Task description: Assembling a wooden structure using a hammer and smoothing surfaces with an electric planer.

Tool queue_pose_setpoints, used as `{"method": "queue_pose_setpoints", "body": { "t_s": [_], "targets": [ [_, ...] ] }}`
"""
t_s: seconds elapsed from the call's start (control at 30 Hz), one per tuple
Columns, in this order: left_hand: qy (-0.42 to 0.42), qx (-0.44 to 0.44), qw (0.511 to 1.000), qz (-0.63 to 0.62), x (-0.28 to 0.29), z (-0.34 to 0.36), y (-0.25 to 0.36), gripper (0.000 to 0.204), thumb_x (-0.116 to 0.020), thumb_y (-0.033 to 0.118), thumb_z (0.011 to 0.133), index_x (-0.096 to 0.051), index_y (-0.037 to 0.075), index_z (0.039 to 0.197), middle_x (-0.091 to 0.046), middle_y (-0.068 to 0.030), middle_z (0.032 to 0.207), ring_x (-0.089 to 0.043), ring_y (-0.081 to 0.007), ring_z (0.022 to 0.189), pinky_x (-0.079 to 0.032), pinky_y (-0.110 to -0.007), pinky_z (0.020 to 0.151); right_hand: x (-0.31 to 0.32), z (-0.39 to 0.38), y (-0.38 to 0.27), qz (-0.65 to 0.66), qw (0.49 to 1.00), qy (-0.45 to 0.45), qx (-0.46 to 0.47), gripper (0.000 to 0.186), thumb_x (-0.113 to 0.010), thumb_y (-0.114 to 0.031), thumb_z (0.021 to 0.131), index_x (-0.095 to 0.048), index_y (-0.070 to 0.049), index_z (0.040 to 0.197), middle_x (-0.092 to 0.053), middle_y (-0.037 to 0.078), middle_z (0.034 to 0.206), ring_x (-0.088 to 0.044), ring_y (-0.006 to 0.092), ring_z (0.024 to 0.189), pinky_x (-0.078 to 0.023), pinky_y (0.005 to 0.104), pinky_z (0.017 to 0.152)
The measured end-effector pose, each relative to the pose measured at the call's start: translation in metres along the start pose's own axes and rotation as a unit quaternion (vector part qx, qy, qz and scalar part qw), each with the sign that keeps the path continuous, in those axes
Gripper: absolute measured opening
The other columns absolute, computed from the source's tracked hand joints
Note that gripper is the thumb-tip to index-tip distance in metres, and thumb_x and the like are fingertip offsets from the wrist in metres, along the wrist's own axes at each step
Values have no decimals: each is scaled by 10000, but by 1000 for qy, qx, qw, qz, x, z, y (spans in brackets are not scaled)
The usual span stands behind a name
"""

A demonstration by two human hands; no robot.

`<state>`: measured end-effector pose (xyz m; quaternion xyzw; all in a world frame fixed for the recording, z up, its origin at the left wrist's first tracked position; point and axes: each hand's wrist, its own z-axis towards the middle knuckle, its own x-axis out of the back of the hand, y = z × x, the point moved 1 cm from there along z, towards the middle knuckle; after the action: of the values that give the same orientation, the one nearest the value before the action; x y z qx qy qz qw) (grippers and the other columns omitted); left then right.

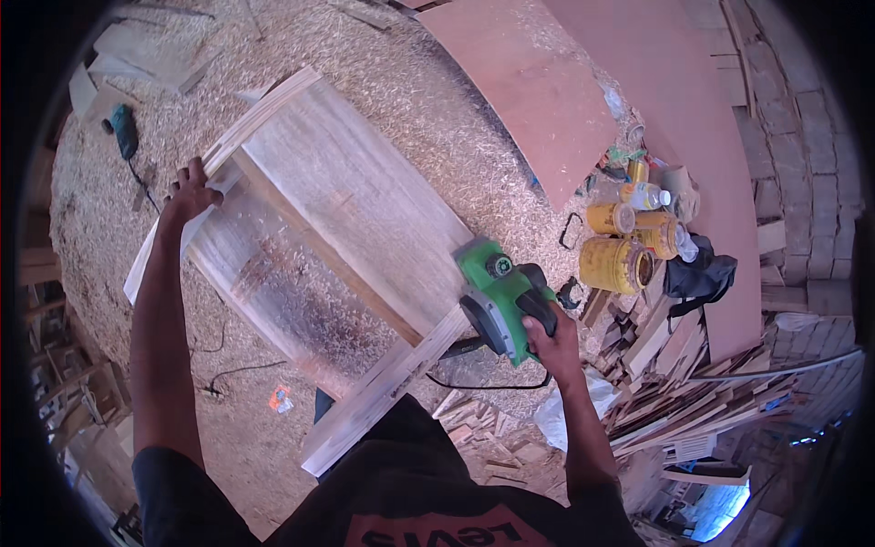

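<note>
A wooden frame (383, 398) lies in front of me, tilted across the view. A wide pale board (351, 196) fills its far right part, and wood shavings show through the open part beside it. My left hand (191, 193) grips the frame's left end, fingers bent over the edge. In my right hand (554, 348) is the rear handle of a green electric planer (495, 296). The planer sits at the right end of the board, by the corner with the near rail. Its underside is hidden, so I cannot tell whether it touches the wood.
Shavings cover the floor. Right of the planer stand several yellow plastic jars (609, 264), a clear bottle (645, 196) and a black bag (700, 281). Offcuts (661, 401) pile below them. Brown sheets (524, 82) lie at the far right. A dark green power tool (124, 130) rests far left.
</note>
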<state>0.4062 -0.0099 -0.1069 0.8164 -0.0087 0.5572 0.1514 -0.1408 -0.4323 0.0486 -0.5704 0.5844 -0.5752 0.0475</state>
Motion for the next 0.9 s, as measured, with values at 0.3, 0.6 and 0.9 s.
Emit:
{"method": "queue_pose_setpoints", "body": {
  "t_s": [0.3, 0.6, 0.9],
  "targets": [
    [-21, 17, 999, 29, 12, -14, 28, 1044, -758, 345, 609, -229, 217, 1499, -385, -215, 1458, -425, -522, 1316, -347, -665, 1038, -28, 45, -45, -11, 997, 31, 74, 326, -757, -267, 895, -656, 10, 1034, -659, 177, 709, -664, 267, 619, -505, 384, 604],
    [-53, 49, 997, 15, 25, -36, 50, 1090, -797, 349, 619, -219, 196, 1530, -352, -194, 1494, -343, -484, 1381, -267, -649, 1093, -84, 130, -127, -39, 990, 23, 133, 389, -757, -353, 897, -667, 6, 1018, -668, 222, 760, -695, 366, 715, -519, 437, 654],
    [-73, 37, 997, 3, 37, -42, 55, 972, -798, 351, 628, -297, 182, 1444, -373, -216, 1452, -348, -486, 1371, -250, -669, 1095, -163, 234, -232, -11, 982, -1, 189, 561, -673, -525, 914, -690, 21, 1038, -704, 247, 901, -706, 386, 877, -538, 470, 791]
  ]
}}
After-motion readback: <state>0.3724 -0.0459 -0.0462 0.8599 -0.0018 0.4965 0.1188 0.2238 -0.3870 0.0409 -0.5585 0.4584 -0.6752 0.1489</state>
